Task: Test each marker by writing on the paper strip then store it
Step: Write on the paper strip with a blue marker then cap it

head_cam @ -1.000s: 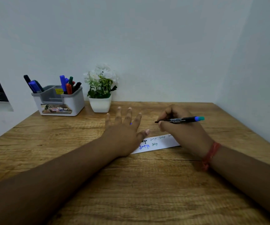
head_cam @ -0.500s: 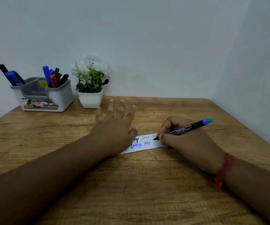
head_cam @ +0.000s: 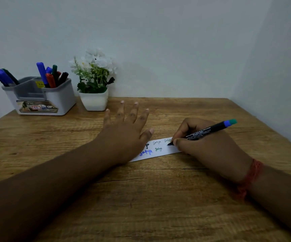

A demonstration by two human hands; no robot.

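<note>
Writing test: right hand (head_cam: 209, 147) grip pinches marker (head_cam: 206, 131), nib on paper strip (head_cam: 158, 149); left hand (head_cam: 123, 135), fingers spread, pins it. Advised: light, steady strokes.

Organizer (head_cam: 60, 100) back-left on table (head_cam: 141, 198); plant pot (head_cam: 94, 102) right of it; paper strip (head_cam: 160, 150) apparently central.

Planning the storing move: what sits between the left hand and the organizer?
In the head view, only bare table lies between the left hand and the organizer; the flower pot stands off to the right.
</note>
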